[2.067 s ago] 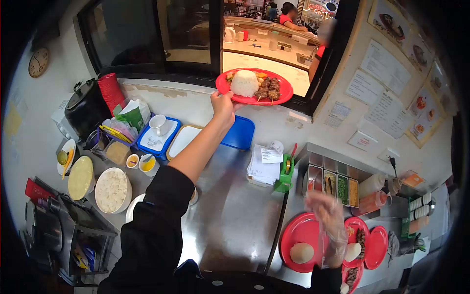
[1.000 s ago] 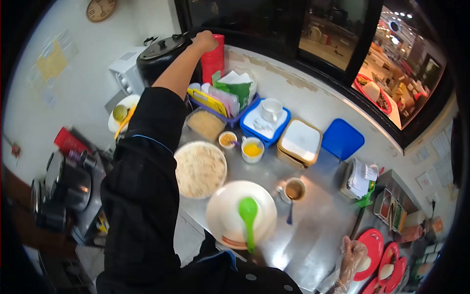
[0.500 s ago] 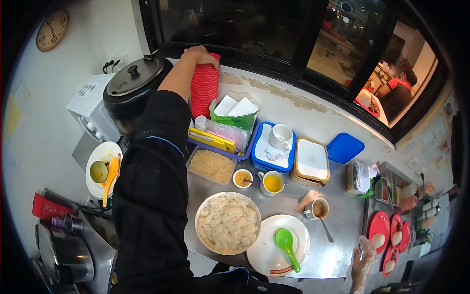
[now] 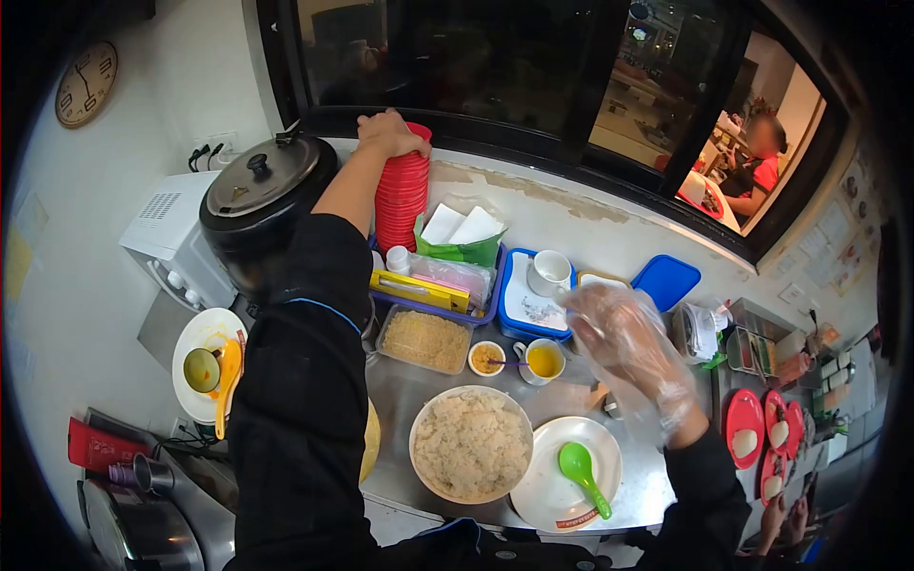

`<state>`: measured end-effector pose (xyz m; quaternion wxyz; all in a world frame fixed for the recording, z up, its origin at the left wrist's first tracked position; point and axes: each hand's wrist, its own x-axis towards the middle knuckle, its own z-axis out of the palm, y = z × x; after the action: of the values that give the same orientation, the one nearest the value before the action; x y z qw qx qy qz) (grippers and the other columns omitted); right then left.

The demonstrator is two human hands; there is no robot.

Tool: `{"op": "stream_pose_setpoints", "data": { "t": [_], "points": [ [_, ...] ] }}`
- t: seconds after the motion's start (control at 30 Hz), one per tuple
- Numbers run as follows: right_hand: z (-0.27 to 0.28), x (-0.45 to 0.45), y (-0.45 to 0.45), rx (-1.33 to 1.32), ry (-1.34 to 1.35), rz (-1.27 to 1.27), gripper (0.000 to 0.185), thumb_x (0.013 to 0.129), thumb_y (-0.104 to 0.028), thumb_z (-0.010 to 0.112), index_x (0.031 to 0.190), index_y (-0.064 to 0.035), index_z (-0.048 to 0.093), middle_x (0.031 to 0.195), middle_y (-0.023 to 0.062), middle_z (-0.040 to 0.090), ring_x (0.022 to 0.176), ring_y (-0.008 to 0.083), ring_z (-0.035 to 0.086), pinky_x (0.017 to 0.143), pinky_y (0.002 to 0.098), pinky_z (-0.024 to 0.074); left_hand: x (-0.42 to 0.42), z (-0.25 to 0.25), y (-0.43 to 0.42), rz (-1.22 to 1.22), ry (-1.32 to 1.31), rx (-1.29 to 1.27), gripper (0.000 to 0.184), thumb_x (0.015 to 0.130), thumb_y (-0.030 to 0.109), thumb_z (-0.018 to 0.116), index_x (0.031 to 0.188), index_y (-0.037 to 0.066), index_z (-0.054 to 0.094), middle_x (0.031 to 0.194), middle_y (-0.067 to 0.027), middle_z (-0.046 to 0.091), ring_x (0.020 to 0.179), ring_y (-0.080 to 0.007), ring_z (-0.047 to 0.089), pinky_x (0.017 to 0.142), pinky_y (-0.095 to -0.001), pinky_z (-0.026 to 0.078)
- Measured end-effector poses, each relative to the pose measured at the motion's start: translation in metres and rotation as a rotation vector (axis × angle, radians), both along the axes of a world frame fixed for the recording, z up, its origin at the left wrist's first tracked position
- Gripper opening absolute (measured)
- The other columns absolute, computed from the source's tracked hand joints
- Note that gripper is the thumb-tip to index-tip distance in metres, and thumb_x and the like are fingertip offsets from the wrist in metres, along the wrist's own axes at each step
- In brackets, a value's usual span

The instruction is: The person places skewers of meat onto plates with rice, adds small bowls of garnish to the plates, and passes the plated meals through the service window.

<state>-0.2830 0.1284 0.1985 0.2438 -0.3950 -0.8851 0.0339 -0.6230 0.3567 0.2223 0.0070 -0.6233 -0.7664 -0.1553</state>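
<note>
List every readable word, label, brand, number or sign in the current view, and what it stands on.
"3", "6", "9", apparently, though small: round, brown-rimmed wall clock.
Too small to read: reddish-brown mark on the round white plate.
Too small to read: white paper sheets on the right-hand wall.
No other text is legible.

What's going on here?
One person at a steel kitchen counter. Their left hand is at the top of a stack of red bowls by the window. Their gloved right hand is raised over the counter, with nothing clearly seen in it. Below are a container of cooked rice and a white plate with a green spoon. Red plates with rice mounds sit at right.
</note>
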Motion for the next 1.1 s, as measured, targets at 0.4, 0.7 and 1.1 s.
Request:
{"op": "stream_pose_setpoints", "data": {
  "t": [0.4, 0.7, 1.1],
  "points": [
    [-0.024, -0.124, 0.136, -0.239, -0.104, 0.083, 0.031, 0.077, -0.021, 0.063, 0.101, -0.002, 0.062, 0.095, 0.0167, 0.064, 0.093, 0.029, 0.059, 0.086, 0.0368, 0.045, 0.003, 0.012, 0.011, -0.017, -0.125, -0.004, 0.107, 0.047, 0.043, 0.075, 0.131, -0.005, 0.029, 0.13, -0.0282, 0.035, 0.118, -0.043, 0.04, 0.097, -0.0426, 0.038],
    [-0.001, -0.181, 0.16, -1.219, 1.282, 0.39, 0.046, 0.082, -0.027, 0.06, 0.116, -0.0002, 0.042, 0.109, 0.0184, 0.05, 0.096, 0.0354, 0.059, 0.084, 0.0392, 0.0515, -0.007, 0.016, -0.059, -0.28, -0.256, -0.075, 0.12, 0.047, 0.067, 0.068, 0.122, -0.02, 0.034, 0.123, -0.0304, 0.045, 0.114, -0.0342, 0.048, 0.095, -0.0362, 0.039],
    [-0.104, -0.246, 0.146, 0.562, 0.174, 0.451, 0.014, 0.064, -0.012, 0.064, 0.078, -0.0073, 0.062, 0.077, 0.0157, 0.059, 0.076, 0.0308, 0.059, 0.067, 0.0314, 0.0475, -0.079, -0.092, -0.143, -0.335, -0.42, -0.183, 0.092, 0.046, 0.04, 0.078, 0.12, -0.004, 0.047, 0.116, -0.0211, 0.051, 0.103, -0.0303, 0.055, 0.088, -0.0319, 0.044]
  ]
}}
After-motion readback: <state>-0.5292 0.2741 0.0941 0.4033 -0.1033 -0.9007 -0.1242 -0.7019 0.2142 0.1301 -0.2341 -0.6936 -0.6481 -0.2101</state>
